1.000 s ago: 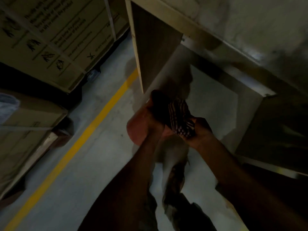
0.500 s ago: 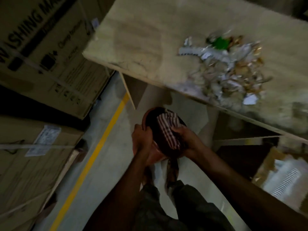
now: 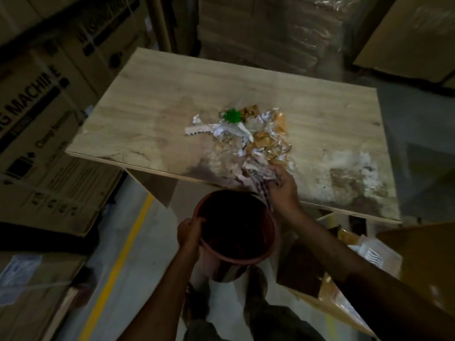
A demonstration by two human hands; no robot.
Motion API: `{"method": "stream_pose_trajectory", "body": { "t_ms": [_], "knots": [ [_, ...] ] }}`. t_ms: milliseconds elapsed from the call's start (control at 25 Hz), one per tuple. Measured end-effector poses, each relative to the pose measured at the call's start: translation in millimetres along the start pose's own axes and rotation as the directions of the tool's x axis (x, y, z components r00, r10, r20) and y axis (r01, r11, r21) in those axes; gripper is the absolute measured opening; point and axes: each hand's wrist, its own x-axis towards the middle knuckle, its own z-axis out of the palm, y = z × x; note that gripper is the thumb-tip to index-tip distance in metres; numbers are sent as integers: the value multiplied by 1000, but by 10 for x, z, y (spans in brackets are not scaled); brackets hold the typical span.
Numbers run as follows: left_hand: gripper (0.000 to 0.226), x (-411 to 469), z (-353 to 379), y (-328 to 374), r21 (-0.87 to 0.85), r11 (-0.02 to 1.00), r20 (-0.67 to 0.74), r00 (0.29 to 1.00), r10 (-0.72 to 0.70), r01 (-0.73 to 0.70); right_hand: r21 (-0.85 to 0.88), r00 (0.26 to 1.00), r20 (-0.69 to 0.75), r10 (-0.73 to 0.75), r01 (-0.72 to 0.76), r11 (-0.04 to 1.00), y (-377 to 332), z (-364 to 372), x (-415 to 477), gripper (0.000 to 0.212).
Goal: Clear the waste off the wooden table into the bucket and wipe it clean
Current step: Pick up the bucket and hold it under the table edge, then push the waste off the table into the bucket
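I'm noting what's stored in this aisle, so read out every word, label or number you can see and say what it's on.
"G MACHINE": large print on the cardboard box left of the wooden table, cut off at the frame edge.
Smaller print and symbols on that box: too blurred to read.
Large print on the upper box: blurred, unreadable.
Waste, bucket, cloth: no legible text.

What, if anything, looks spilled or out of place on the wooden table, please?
A heap of torn wrappers and paper scraps, with one green piece, litters the middle of the wooden table. Whitish and brown smears stain its near right corner, and a dark patch marks the near edge beside the heap.
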Motion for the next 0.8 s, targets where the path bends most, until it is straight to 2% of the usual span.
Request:
{"method": "stream_pose_trajectory", "body": {
  "t_ms": [80, 200, 280, 360, 440, 560, 600, 680, 720, 800],
  "knots": [
    [17, -66, 228, 31, -26, 1000, -6, 1000, -14, 13, -103, 990, -133, -55, 41, 994, 103, -324, 258, 36],
    [19, -265, 430, 125, -60, 998, -40, 999, -5, 3, -198, 975, -132, -180, 152, 968, 123, -639, 508, 35],
    [20, -318, 439, 183, -76, 997, -76, 997, -9, 3, -199, 949, -31, -313, 301, 933, 2, -566, 612, 41],
    [19, -301, 375, 216, -96, 995, -105, 994, -31, 21, -207, 890, 117, -441, 456, 866, -167, -297, 736, 51],
    [17, -200, 285, 202, -110, 993, -127, 991, -45, 32, -259, 833, 222, -507, 551, 793, -347, 34, 914, 53],
    [13, -78, 168, 243, -155, 987, -123, 991, -59, 39, -456, 778, 414, -472, 626, 633, -422, 380, 1159, 47],
    [12, -48, 135, 266, -181, 983, -120, 991, -64, 41, -489, 761, 487, -429, 645, 588, -406, 440, 1170, 44],
    [14, 25, 84, 291, -219, 975, -118, 990, -71, 44, -494, 708, 559, -432, 702, 512, -299, 511, 1100, 53],
    [14, 42, 64, 309, -239, 970, -110, 991, -72, 44, -497, 704, 563, -433, 707, 504, -230, 516, 1017, 56],
    [15, 78, 12, 350, -268, 962, -99, 993, -71, 42, -505, 733, 519, -439, 678, 534, -131, 510, 737, 44]
  ]
}}
